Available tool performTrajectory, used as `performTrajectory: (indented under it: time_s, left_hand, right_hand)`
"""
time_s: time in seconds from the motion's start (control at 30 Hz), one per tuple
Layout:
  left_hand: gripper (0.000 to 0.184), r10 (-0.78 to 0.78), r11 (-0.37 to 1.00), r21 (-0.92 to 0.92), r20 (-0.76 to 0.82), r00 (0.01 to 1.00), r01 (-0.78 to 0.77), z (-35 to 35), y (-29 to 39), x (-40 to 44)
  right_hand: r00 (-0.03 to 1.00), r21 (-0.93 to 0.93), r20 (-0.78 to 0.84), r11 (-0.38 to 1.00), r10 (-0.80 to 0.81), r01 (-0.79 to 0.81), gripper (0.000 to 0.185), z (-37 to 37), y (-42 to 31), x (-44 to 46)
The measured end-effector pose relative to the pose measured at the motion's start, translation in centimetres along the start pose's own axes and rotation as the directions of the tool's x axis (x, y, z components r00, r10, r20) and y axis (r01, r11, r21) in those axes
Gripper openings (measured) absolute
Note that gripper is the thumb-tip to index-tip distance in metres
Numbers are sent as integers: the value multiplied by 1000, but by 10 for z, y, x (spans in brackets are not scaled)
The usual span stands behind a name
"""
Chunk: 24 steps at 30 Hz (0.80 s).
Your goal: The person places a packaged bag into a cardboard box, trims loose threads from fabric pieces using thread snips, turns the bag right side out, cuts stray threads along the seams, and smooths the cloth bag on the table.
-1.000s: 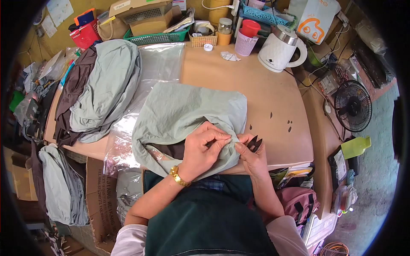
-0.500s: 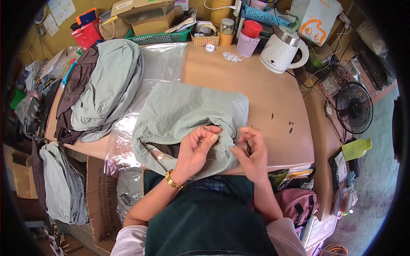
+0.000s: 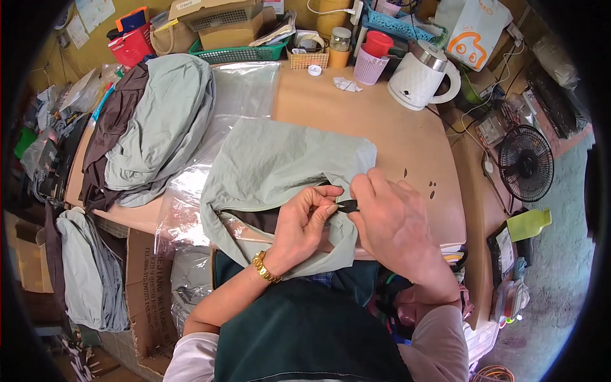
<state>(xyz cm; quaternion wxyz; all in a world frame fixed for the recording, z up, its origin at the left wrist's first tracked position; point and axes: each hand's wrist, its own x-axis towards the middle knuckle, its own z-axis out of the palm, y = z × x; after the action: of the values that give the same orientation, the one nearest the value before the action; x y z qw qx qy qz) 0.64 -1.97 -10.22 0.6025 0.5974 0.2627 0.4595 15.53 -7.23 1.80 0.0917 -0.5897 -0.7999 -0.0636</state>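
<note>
A pale grey-green cloth piece (image 3: pixel 286 149) with a dark brown inside lies on the table in front of me, its opening towards my body. My left hand (image 3: pixel 307 216), with a gold watch (image 3: pixel 264 267) on the wrist, is closed in a pinch on the edge of this cloth. My right hand (image 3: pixel 398 219) is closed around small black thread snips (image 3: pixel 347 205). Their pointed tip is at my left fingertips, over the cloth. Most of the snips is hidden inside the hand, and whether a thread lies between the tips is too small to tell.
More grey-green and brown cloth (image 3: pixel 159 121) is piled on the left. Clear plastic sheeting (image 3: pixel 245 89) lies beneath the worked cloth's left side. At the back stand a white kettle (image 3: pixel 417 76), a pink cup (image 3: pixel 370 67) and a jar (image 3: pixel 339 48). A black fan (image 3: pixel 526 162) is on the right.
My right hand has turned over and moved up, bringing the black snips from the palm to my left fingertips. The left hand has shifted slightly right, still pinching the cloth.
</note>
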Motion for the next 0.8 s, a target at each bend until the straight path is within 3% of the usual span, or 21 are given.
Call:
performTrajectory:
  time_s: [0.23, 0.27, 0.33, 0.4, 0.47, 0.5, 0.53, 0.57, 0.63, 0.67, 0.7, 0.73, 0.8]
  left_hand:
    - [3, 56, 994, 95, -10, 998, -55, -1, -6, 3]
    - [3, 53, 994, 98, -16, 998, -52, 0, -9, 5]
    - [2, 76, 991, -105, -101, 992, -87, 0, -13, 8]
    - [2, 106, 993, -40, -111, 988, -111, -11, -9, 5]
    - [3, -13, 999, 50, -60, 998, 16, -22, 4, -7]
    - [10, 125, 982, 143, -3, 992, -123, -32, 9, -15]
    - [10, 116, 981, 160, -11, 993, -113, -49, 23, -25]
    - [16, -319, 928, 292, 309, 896, 230, -69, 44, -35]
    - [22, -683, 729, 502, 501, 531, 465, -81, 53, -51]
    - [27, -534, 709, 651, 246, 809, 270, -80, 50, -62]
    - [33, -236, 583, 804, 28, 971, 119, -80, 46, -70]
    - [39, -171, 607, 760, -159, 972, 231, -84, 39, -71]
    - [43, 148, 499, 854, -254, 956, 150, -91, 19, -61]
  right_hand:
    - [999, 70, 31, 997, -38, 36, 29, 5, -1, 8]
    - [1000, 156, -21, 988, 20, -17, 30, 6, 1, 4]
    - [996, 263, -68, 964, 58, -38, 32, 15, 5, -1]
    - [954, 503, -38, 830, 298, -239, 41, 47, 21, -9]
    - [928, 454, 70, 816, 367, -357, 44, 105, 57, -27]
    - [876, 389, 49, 799, 479, -459, 36, 123, 74, -35]
    - [808, 323, 21, 761, 589, -563, 28, 135, 81, -40]
    - [812, 334, 29, 760, 584, -558, 28, 131, 76, -40]
    - [774, 340, -320, 828, 547, -445, 26, 112, 68, -41]
    - [774, 341, -313, 826, 550, -449, 26, 117, 62, -40]
    - [830, 630, -196, 716, 522, -301, 26, 124, 50, -38]
    - [885, 852, -104, 499, 453, -155, 26, 127, 34, -34]
    - [972, 782, 25, 601, 234, -165, 16, 123, -10, -8]
